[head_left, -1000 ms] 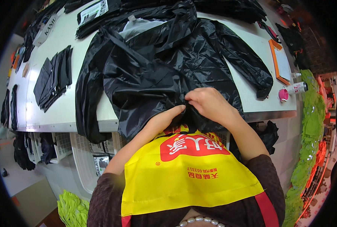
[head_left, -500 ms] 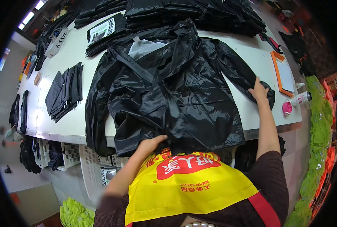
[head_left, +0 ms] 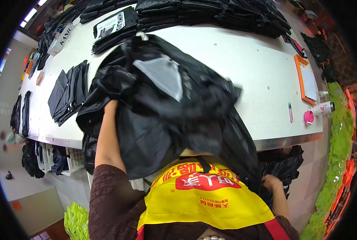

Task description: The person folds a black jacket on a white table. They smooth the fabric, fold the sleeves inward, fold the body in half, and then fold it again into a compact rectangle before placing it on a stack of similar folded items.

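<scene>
A shiny black rain jacket lies bunched and partly lifted over the near table edge, its middle smeared by motion. The pale grey inside lining shows near its neck. My left hand is closed on the jacket's left part, its fingertips hidden in the folds. Below the table edge at the right, my right hand has its fingers curled in at the jacket's hanging black cloth. Part of that grip is hidden.
Folded black garments lie left on the white table; black stacks line the back. At the right are an orange-edged clipboard, slim snips, a pink lid and a bottle. Black cloth hangs below the edge.
The spread jacket has been pulled left and turned, its right sleeve leaving the table's right side. My left hand moved up and left; my right came down toward me. The snips are uncovered.
</scene>
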`<move>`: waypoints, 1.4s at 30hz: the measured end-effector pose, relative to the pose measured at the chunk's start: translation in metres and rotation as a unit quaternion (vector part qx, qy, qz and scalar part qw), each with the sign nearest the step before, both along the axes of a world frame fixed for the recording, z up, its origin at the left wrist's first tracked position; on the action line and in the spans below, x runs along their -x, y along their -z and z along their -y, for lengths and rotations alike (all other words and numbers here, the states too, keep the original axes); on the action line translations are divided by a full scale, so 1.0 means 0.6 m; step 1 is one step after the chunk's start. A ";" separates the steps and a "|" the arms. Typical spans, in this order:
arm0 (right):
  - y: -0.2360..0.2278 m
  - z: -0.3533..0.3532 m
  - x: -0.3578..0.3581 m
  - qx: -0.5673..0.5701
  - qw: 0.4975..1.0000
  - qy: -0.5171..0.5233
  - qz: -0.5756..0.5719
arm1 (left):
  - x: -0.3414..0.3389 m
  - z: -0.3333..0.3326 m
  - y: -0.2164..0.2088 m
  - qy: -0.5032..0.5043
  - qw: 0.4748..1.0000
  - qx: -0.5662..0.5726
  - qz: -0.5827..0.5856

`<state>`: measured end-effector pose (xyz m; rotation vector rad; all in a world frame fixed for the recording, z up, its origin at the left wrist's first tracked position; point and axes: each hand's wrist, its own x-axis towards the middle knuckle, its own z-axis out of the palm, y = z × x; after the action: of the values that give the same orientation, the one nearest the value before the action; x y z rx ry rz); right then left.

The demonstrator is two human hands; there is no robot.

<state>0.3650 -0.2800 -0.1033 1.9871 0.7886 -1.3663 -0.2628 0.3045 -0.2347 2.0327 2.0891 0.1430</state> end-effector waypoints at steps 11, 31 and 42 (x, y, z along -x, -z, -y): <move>-0.061 -0.385 -0.082 -0.590 0.772 -0.077 0.223 | -0.201 0.178 -0.306 0.072 0.970 0.060 0.226; 0.151 -0.600 -0.582 -0.643 0.654 0.178 0.357 | 0.126 0.290 -0.168 -0.210 0.866 0.084 0.446; -0.075 -0.704 -0.134 -0.706 0.591 -0.302 0.248 | 0.092 0.253 -0.226 -0.266 0.764 0.182 0.559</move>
<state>0.4453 0.1423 -0.0581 2.3551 2.3568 0.6165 -0.3178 0.1529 -0.0990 0.6775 1.5644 0.7529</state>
